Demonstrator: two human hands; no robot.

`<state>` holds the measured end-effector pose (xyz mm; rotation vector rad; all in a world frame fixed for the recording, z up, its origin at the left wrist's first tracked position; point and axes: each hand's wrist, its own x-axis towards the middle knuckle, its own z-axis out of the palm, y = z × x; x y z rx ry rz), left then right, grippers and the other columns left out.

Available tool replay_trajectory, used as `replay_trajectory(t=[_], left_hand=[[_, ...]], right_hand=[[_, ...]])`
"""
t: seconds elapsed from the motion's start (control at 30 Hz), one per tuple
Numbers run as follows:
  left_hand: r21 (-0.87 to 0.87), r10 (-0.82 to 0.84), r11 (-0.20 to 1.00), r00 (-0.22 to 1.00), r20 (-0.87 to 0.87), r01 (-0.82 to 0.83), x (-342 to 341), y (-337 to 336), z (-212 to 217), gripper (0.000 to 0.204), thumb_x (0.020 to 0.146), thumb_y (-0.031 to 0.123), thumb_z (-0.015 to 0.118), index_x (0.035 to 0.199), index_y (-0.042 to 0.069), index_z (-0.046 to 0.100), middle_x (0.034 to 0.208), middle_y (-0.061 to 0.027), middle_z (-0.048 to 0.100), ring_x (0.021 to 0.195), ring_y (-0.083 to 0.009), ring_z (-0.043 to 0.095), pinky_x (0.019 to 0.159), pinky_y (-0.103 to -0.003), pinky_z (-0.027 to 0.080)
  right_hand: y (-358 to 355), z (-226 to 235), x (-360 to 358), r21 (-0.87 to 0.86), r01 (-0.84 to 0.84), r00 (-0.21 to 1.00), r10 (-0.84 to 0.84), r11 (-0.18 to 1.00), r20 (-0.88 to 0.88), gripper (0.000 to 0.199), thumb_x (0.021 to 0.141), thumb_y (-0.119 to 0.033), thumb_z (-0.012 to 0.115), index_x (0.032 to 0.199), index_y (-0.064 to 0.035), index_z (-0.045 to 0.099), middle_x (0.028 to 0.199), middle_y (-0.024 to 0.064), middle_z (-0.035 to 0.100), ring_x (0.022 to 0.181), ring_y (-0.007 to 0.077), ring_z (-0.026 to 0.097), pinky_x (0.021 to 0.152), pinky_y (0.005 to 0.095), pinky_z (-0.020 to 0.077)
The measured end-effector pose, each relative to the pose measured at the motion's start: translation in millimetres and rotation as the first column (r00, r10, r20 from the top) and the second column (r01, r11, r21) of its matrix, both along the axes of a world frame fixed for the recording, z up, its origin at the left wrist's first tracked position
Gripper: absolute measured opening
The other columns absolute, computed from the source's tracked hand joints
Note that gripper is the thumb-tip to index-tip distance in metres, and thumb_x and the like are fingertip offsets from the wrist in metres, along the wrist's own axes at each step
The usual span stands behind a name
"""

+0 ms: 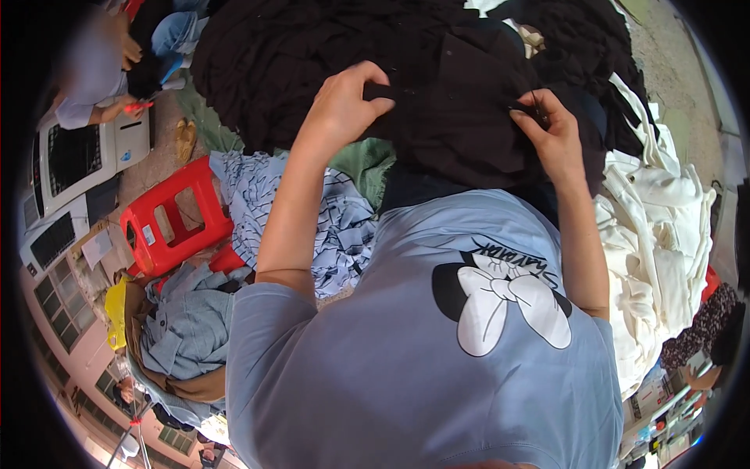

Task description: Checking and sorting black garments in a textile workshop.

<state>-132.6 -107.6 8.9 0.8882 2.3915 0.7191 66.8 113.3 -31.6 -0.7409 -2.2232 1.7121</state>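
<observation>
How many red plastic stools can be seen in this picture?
1. The red stool lies on the floor left of the person's left hand, beside striped cloth. Others may be hidden under the clothes.

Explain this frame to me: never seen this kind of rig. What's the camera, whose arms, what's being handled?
There is no machine here. A person wears a wide fisheye camera on the head, looking down, so straight edges bend and their own pale blue printed T-shirt fills the bottom. Both bare forearms reach forward. The left hand and the right hand each pinch a black fabric garment lying on a big heap of dark clothes. Around them: a pile of cream-white garments to the right, blue-and-white striped cloth and a red plastic stool to the left. Another person sits far left.
</observation>
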Motion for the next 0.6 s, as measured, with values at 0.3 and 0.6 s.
replay_trajectory(t=[0.3,0.6], left_hand=[[0.284,-0.175,0.829,0.26,0.95,-0.482,83.5,56.4,2.9,0.03,0.092,0.027,0.062,0.086,-0.002,0.063,0.079,-0.0095,0.064,0.069,-0.0141,0.06,0.063,-0.027,0.048],[0.324,-0.211,0.636,0.246,0.946,-0.7,98.2,54.0,-7.0,0.016,0.089,0.012,0.063,0.087,-0.004,0.064,0.083,-0.0136,0.066,0.078,-0.0184,0.063,0.076,-0.03,0.05]], right_hand=[[-23.7,31.8,-2.4,0.79,0.091,0.869,0.339,0.606,-0.36,0.035,0.052,0.001,0.066,0.086,-0.0073,0.062,0.083,0.0065,0.059,0.062,0.022,0.059,0.051,0.0293,0.0456],[-27.7,46.0,14.0,0.717,0.0,0.926,0.27,0.697,-0.263,0.023,0.067,-0.004,0.066,0.09,-0.0051,0.061,0.088,0.0067,0.06,0.065,0.0227,0.06,0.054,0.0292,0.0469]])
